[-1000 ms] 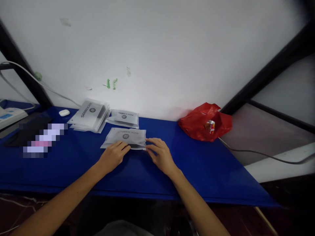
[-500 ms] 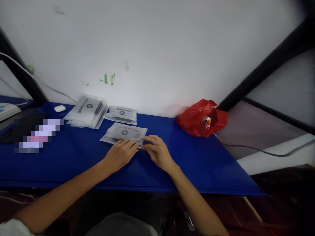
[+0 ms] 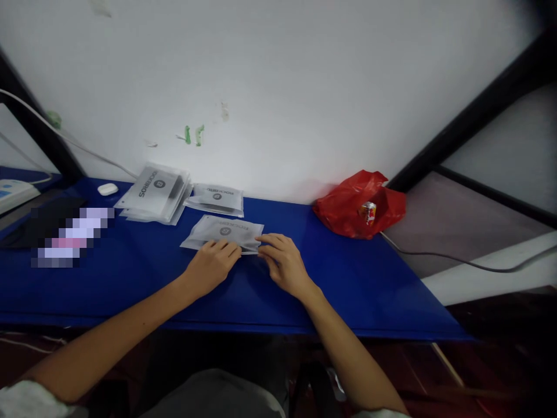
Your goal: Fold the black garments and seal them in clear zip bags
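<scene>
A frosted, translucent zip bag with a dark round logo lies flat on the blue table before me. My left hand has its fingers bent over the bag's near edge and grips it there. At the near right corner, my right hand holds the bag's edge between fingertips and thumb; the upper fingers stretch over the right side. A dark shape shows faintly inside the bag, partly covered by my left fingers. Just behind lies a similar printed bag, and to its left rests a stack of larger frosted bags.
A crumpled red plastic bag sits at the back right, with a cable beyond it. At left are a white earbud case, a dark flat item, a blurred-out object and part of a white device. The wall rises behind.
My left hand has shifted slightly left along the bag's near edge, and my right hand slightly right, so the gap between them is wider. The view has tilted a little.
</scene>
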{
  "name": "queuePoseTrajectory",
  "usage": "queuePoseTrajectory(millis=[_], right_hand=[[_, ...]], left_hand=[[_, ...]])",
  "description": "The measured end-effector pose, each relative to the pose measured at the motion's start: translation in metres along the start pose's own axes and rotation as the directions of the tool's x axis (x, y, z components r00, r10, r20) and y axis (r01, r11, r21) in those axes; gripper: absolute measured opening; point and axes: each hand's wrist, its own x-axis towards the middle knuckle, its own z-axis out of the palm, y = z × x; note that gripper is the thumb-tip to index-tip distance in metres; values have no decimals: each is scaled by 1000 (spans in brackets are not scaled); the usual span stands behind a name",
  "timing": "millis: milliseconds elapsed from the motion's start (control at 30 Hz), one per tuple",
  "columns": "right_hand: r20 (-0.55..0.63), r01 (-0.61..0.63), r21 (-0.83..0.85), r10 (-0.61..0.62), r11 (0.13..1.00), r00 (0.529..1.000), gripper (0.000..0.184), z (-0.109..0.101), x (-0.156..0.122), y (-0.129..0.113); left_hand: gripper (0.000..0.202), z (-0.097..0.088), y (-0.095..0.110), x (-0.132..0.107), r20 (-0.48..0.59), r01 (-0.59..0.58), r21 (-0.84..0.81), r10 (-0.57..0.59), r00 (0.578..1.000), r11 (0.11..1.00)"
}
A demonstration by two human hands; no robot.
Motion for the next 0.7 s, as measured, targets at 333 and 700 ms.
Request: queuePoseTrajectory(millis=[333,700], right_hand=[[45,25,-107,-20,994,999,22,-1,0,2],[-22,-56,-168,53,984,998,20,-7,-1,10]], left_hand=[[23,-10,-20,-25,103,15,71,-22,994,997],[24,-33,-37,-48,251,225,177,-265,931,958]])
